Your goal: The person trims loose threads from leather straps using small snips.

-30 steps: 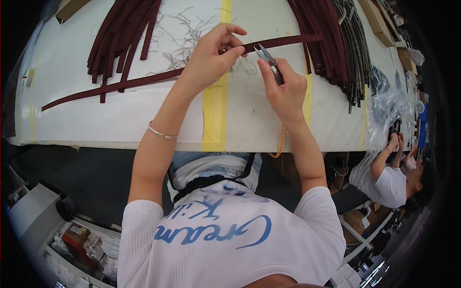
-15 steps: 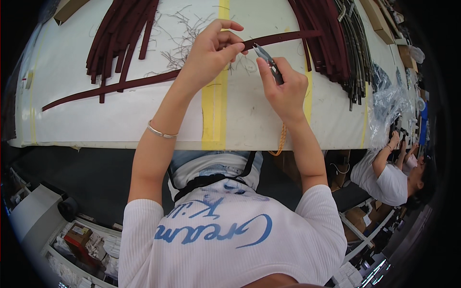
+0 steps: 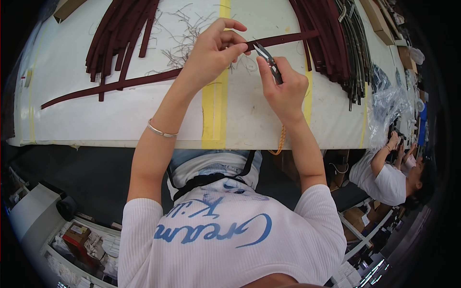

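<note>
A long dark-red fabric strip [image 3: 278,41] lies crosswise over the table, and my left hand [image 3: 216,50] pinches it near the middle between thumb and fingers. In my right hand [image 3: 286,89] is a pair of thread snips [image 3: 270,62], wrapped in the palm. Their blade tips point up and left, close to the strip just right of my left fingertips; whether they touch it I cannot tell. The strip's left part [image 3: 103,89] runs behind my left wrist and crosses the ends of other strips. Small loose threads [image 3: 180,41] are scattered beyond my left hand.
Bundles of dark-red strips lie at the far left [image 3: 113,36] and far right [image 3: 331,43], with blackish strips [image 3: 357,57] beside the right one. Clear plastic wrap [image 3: 389,96] sits at the table's right edge. A co-worker [image 3: 384,173] is at the right. Yellow tape [image 3: 213,117] marks the tabletop.
The strip has shifted very slightly left, and the left fingers have edged a little right along it. The snips stay in nearly the same place.
</note>
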Motion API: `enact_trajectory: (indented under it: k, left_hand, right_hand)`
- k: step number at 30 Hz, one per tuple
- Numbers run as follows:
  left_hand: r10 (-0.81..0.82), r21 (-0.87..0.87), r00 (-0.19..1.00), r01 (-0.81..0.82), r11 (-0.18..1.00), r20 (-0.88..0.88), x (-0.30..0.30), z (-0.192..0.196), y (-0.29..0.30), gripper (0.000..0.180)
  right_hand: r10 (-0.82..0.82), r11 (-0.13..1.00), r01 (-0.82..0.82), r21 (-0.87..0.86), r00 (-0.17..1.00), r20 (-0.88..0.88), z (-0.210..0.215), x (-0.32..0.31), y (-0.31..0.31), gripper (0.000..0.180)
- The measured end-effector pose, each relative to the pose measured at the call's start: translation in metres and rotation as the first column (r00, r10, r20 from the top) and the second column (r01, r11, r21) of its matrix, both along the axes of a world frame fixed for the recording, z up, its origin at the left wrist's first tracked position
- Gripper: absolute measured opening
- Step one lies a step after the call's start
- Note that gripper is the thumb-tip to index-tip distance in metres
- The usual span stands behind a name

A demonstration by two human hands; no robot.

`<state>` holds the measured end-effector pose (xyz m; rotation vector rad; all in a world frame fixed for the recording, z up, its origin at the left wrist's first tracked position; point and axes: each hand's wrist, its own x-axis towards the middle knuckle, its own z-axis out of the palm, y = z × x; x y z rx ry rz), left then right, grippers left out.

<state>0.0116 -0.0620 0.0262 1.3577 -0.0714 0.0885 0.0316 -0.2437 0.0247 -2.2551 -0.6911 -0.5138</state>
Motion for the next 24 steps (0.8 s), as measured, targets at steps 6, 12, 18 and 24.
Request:
enact_trajectory:
  k: [6,12,18,24]
  left_hand:
    - [-0.001,0.039,1.000,0.000,0.999,0.006,-0.001,-0.001,-0.002,0.030]
    - [-0.024,0.088,0.999,0.027,0.996,-0.033,-0.002,0.000,-0.001,0.018]
    - [-0.026,0.155,0.992,0.045,0.987,-0.123,0.000,-0.001,-0.005,0.014]
    - [0.467,0.517,0.836,-0.547,0.659,0.288,0.010,-0.022,0.004,0.017]
  right_hand:
    - [-0.055,0.998,0.058,0.033,0.993,-0.109,0.002,0.002,-0.003,0.025]
    - [0.263,0.838,0.177,0.515,0.697,-0.667,0.012,0.015,-0.009,0.029]
    - [0.572,0.590,0.223,0.776,0.563,-0.596,0.000,0.019,-0.012,0.023]
    - [0.457,0.642,0.127,0.756,0.728,-0.511,0.005,0.012,-0.008,0.027]
